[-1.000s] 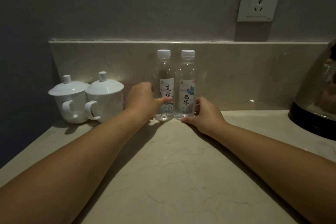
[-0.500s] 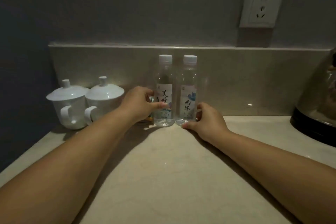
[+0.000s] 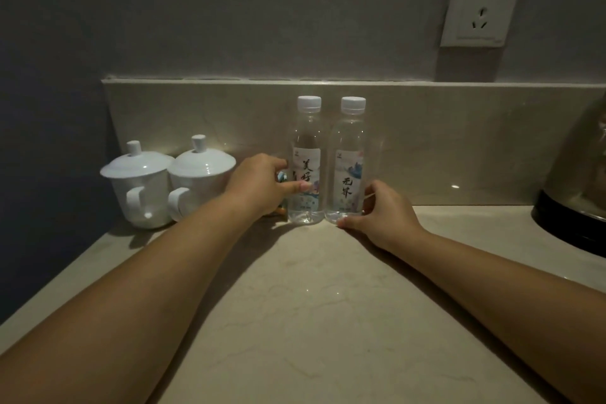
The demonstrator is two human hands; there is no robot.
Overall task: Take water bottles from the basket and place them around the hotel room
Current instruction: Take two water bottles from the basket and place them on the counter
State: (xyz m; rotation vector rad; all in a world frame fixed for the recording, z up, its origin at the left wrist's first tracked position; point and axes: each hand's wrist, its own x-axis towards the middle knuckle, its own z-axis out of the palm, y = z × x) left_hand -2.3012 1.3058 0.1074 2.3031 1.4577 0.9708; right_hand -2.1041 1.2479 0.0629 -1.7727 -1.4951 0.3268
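Two bare forearms [image 3: 157,279] — bare left hand [image 3: 259,184], bare right hand [image 3: 385,215], short thumbnail [image 3: 306,187]

Two white lidded cups [image 3: 200,180] stand touching at the left of the pale marble worktop [image 3: 295,305], a kettle [image 3: 577,187] with a black base sits at the right edge, and a white socket [image 3: 480,8] is mounted above the backsplash [image 3: 459,141].
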